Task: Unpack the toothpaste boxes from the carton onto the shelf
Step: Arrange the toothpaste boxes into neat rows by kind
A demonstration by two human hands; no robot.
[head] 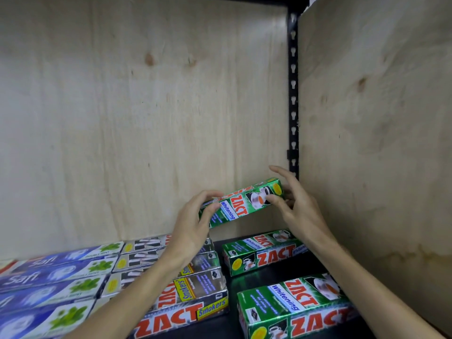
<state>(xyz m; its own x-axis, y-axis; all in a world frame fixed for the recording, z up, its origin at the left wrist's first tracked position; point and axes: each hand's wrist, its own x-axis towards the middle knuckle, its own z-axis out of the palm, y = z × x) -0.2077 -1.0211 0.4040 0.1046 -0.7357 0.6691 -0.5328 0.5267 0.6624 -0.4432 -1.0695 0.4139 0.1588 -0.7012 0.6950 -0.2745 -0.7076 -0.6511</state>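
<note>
1. At the far left of the shelf [231, 321] lie blue Safi boxes [56, 272] in flat rows, their mint-leaf ends pointing right.
2. Just right of them sit silver Zact Smokers boxes [195, 289], stacked and packed close; the left forearm crosses over them.
3. The left hand [193, 228] is raised above the silver stack. Its fingers [212, 194] curl over the top edge of the held green box [241, 203] at its left end, with the thumb pressing the front face from below, so that end is pinched between thumb and fingers.
4. The held green box, a Zact whitening toothpaste box, is in the air above the shelf, tilted with its right end higher and farther, close to the plywood back panel [146, 118].
5. The right hand [300, 211] meets the box's right end. Its thumb presses the front face near the cup picture, while its fingers [281, 171] are spread and reach round behind that end.
6. Below the right hand, two more green Zact boxes lie on the dark shelf: a far one [264, 252] and a near one [293, 304].
7. A black slotted upright [293, 94] stands in the far right corner beside the plywood side panel [379, 118].
</note>
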